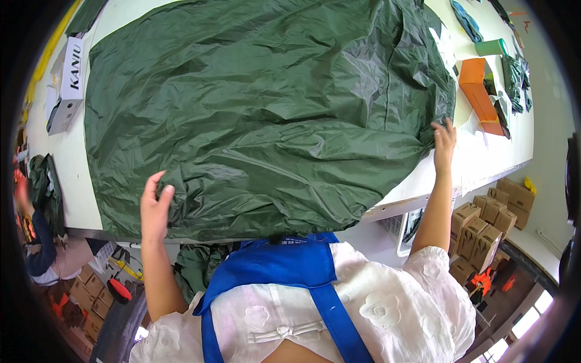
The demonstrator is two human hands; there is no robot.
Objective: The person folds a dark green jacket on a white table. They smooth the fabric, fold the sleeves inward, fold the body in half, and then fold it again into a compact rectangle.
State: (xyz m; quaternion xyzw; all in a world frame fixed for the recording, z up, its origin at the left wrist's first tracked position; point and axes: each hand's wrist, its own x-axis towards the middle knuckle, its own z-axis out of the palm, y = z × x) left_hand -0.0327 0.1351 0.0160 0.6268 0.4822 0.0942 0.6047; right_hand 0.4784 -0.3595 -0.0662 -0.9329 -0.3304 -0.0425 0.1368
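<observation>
A large sheet of dark green, slightly shiny cloth [242,109] spreads wrinkled over the white table. Its near edge hangs at the table's front, close to my blue apron. My left hand [156,206] is at the near left part of the cloth, thumb and forefinger apart, with nothing seen between them. On the far side to the right, my right hand [445,144] touches the cloth's gathered right edge, its fingers spread. A long seam runs down the cloth's right part.
A white box [68,85] stands on the white table [75,175] at left. To the right are an orange box [478,88], a green roll [491,47] and dark green strips [514,81]. Cardboard boxes [478,239] are stacked at lower right. Another person [45,236] is at the left edge.
</observation>
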